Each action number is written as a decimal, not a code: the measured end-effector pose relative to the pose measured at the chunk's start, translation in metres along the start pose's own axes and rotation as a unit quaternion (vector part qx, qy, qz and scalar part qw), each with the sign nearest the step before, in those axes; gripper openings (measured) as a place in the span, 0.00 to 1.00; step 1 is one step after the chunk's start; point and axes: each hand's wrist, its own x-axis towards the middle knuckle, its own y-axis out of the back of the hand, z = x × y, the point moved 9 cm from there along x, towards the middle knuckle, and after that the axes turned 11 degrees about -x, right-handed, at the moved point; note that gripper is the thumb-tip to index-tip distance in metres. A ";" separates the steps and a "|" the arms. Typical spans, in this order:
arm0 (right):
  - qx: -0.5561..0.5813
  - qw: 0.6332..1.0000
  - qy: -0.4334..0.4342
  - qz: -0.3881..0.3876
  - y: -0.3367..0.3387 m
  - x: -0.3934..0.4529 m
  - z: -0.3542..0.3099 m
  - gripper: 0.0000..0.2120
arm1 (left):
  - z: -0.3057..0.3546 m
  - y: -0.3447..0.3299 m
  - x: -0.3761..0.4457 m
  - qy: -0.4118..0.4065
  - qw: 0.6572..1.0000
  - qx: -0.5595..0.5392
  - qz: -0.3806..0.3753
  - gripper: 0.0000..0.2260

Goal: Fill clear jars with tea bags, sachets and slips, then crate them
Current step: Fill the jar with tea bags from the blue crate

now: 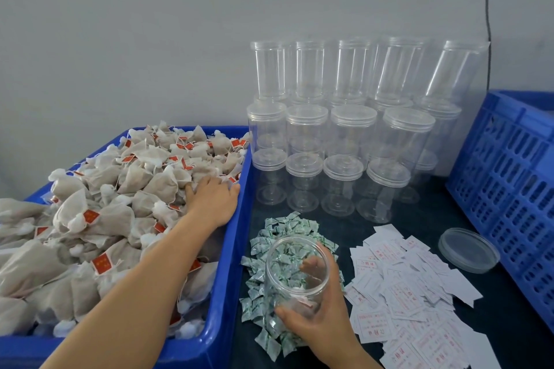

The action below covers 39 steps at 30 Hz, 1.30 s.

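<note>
**Station Status: Open Jar Held, Left Hand in Tea Bag Bin**

Reference landmark: the blue bin (230, 249), which is heaped with tea bags (126, 189).

1. Left hand (214, 199): reaches into the bin at its right wall. The palm faces down and the fingers are spread fairly straight, resting on the tea bags. No bag is visibly enclosed by the fingers.

2. Right hand (317, 320): positioned just right of the bin, near its front corner. The thumb and fingers are curled round the open jar (295, 272), which is tilted with its mouth toward the camera. The lid is off. A small white and red item lies inside the jar; what it is cannot be told.

3. Sachets (287, 228): a loose green-and-white pile on the dark table (419, 219), directly right of the bin, under and around the held jar.

4. Slips (413, 287): a scattered white pile with red print, further right of the bin, beyond the sachets.

5. Loose lid (467, 250): lies flat on the table, right of the slips.

6. Stacked jars (347, 129): lidded and empty, in tiers against the wall, behind the sachets and right of the bin's far corner.

7. Blue crate (506, 186): at the far right, well apart from the bin.
</note>
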 end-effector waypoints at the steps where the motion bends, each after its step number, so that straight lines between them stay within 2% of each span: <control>1: 0.001 1.000 -0.002 -0.001 0.000 0.000 0.001 0.50 | 0.000 0.001 0.000 -0.001 1.000 -0.006 0.008 0.20; 4: -0.007 1.000 0.002 0.003 0.000 -0.001 0.002 0.50 | 0.004 0.007 -0.003 -0.011 0.999 -0.022 0.041 0.17; 8: -0.019 1.000 0.004 0.005 0.001 -0.001 0.001 0.50 | 0.011 0.029 -0.011 -0.071 0.987 -0.050 0.139 0.13; 13: 0.004 1.000 0.001 -0.002 0.000 -0.001 -0.001 0.49 | 0.018 0.068 -0.032 -0.130 0.944 -0.176 0.246 0.09; 18: 0.010 1.000 0.001 -0.004 0.000 -0.001 -0.003 0.48 | 0.038 0.102 -0.058 -0.193 0.895 -0.281 0.287 0.08; 21: 0.007 1.000 0.001 -0.006 0.000 -0.001 -0.004 0.48 | 0.064 0.108 -0.066 -0.223 0.893 -0.327 0.215 0.07; 24: -0.005 1.000 0.004 -0.004 0.001 -0.001 -0.005 0.49 | 0.092 0.104 -0.078 -0.242 0.895 -0.364 0.087 0.08; 28: 0.005 1.000 0.020 0.001 0.002 0.000 -0.011 0.47 | 0.123 0.088 -0.106 -0.268 0.865 -0.419 -0.065 0.08; 31: 0.019 0.999 0.034 0.004 0.002 0.002 -0.015 0.46 | 0.128 0.076 -0.114 -0.267 0.873 -0.400 -0.088 0.06; 34: 0.023 0.999 0.029 0.010 0.002 0.002 -0.014 0.45 | 0.127 0.061 -0.123 -0.279 0.903 -0.311 -0.098 0.06; 39: 0.037 0.999 0.010 -0.002 -0.001 0.002 -0.005 0.48 | 0.125 0.028 -0.134 -0.295 0.932 -0.156 -0.139 0.05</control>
